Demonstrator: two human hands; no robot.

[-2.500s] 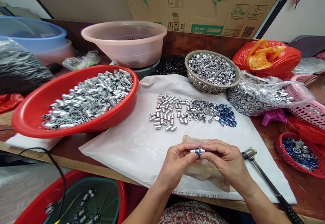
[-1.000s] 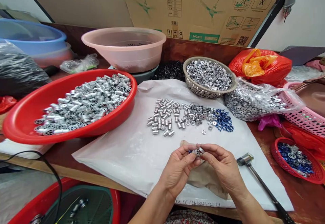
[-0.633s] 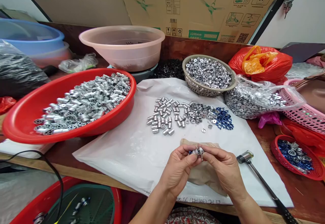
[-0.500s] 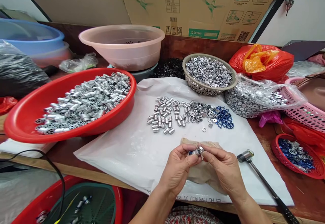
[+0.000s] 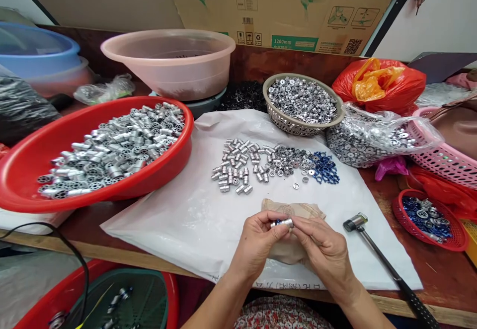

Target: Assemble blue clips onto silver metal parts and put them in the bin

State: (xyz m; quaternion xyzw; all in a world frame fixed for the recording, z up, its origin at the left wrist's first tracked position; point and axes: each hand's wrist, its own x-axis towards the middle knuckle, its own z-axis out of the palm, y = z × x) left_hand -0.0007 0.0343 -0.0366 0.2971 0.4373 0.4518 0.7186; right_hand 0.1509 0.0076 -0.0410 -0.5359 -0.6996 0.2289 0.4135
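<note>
Between my two hands is a small silver metal cylinder with a blue ring near its left end. My left hand pinches the blue-ringed end. The fingers of my right hand close on the other end; their tips partly cover it. Both hands are above a beige cloth-like pad lying on the white sheet. Beyond them lie loose silver cylinders, small silver caps and blue rings. A black-handled mallet rests to the right of my right hand.
At left stands a red basin of silver cylinders. Behind are a pink basin, a grey-brown basket of caps and a plastic bag of parts. A red basket sits right; a green basket is below the table edge.
The cylinder has turned between my fingers and now lies more level, showing more of its side. The whole view has shifted slightly.
</note>
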